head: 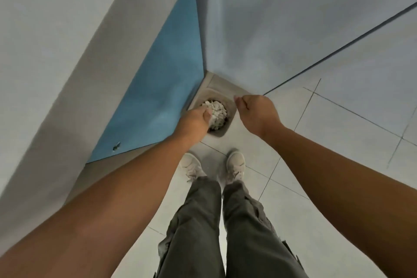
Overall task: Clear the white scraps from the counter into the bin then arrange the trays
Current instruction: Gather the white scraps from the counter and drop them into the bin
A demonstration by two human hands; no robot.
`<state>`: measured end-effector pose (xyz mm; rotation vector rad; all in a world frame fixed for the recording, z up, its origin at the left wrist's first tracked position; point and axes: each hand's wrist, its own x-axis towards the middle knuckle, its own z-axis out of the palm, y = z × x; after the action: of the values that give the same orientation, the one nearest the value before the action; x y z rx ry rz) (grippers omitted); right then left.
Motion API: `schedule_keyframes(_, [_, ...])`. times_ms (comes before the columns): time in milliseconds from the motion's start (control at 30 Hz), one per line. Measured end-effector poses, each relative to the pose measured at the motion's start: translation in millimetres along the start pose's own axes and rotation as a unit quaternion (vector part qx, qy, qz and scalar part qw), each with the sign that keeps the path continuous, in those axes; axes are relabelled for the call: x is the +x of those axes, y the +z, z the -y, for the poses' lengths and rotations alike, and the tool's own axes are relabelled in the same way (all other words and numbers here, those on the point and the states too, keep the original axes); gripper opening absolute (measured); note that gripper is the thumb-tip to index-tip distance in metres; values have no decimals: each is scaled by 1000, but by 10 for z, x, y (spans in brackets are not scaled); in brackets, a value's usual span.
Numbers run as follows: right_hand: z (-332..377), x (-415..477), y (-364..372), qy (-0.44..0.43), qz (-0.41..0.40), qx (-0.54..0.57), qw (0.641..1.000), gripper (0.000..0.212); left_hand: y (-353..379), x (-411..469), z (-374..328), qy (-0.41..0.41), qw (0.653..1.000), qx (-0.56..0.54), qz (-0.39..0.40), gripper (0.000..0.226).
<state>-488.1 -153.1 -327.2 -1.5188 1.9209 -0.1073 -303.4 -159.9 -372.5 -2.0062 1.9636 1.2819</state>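
bin (228, 97): white scraps (217, 111) inside | left hand (195, 120): over it | right hand (257, 112): curled beside

You're standing on a pale grey tiled floor (338, 142) w/ thin dark grout lines (361, 115). At left, a flat matte blue panel (158, 97) meets a pale grey-blue wall (293, 18) in a corner. There's a small metal fitting (116, 146) near the panel's bottom edge, too small to ID. Below: your off-white lace-up sneakers, left (191, 165) & right (235, 163), side by side, toes twd the corner, and olive-grey cargo trousers (225, 232) w/ side pockets.
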Motion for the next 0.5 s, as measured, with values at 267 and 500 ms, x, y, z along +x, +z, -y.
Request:
schedule_keyframes(267, [-735,168,1059,55,52,51,996,44,787,857,534,-92,993,-60,33,47])
schedule_keyframes(500, [-1130,218,1411,102,89,160,978,28,1126,1241,698,-144,977,-155,13,39])
